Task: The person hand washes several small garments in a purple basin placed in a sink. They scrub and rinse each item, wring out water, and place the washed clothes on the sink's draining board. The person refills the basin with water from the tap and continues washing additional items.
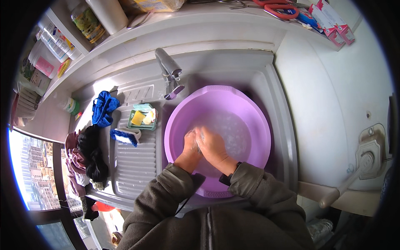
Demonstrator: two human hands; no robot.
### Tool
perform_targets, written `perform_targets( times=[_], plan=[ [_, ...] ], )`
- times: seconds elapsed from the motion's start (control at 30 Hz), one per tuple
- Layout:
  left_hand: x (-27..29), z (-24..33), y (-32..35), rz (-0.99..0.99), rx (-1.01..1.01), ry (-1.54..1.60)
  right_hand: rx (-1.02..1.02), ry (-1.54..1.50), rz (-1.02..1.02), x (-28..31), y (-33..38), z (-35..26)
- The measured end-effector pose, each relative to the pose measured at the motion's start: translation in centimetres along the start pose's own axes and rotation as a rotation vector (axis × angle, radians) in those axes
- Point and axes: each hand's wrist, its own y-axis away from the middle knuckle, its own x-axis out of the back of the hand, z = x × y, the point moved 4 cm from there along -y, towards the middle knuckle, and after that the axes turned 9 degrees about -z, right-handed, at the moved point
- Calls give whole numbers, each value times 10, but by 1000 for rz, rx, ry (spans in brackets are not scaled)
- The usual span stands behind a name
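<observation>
Both hands are pressed together over the left half of a large purple basin (260, 125), which stands in a grey sink. Cloudy, sudsy water (231, 131) lies in the basin. My left hand (189, 146) is closed against the palm side of my right hand (213, 146), whose fingers curl over. A little greyish stuff shows between them, too small and hidden to name. Both hands look wet. Dark sleeves reach close to the wrists, and a black band (226, 178) circles my right wrist.
A metal faucet (168, 68) rises behind the basin. On the ribbed drainboard (135, 166) at left are a green soap dish (136, 127) with soap, a blue-bristled brush (125, 136), a blue cloth (104, 109) and dark clothes (91, 152). Red-handled scissors (281, 11) lie on the shelf.
</observation>
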Motion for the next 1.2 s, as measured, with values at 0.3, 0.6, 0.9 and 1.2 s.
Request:
perform_targets(
  times=[0.3,0.6,0.9,1.2],
  plan=[
    [-19,14,-12,424,335,-107,-307,171,61,16,-52,153],
    [37,-51,-28,341,735,-1240,-447,290,-246,-28,-34,210],
    [39,-83,-18,-236,1100,-1523,-685,507,-529,-37,-24,216],
    [47,-102,-24,-210,1007,-1507,-524,489,-516,-52,-27,237]
  ],
)
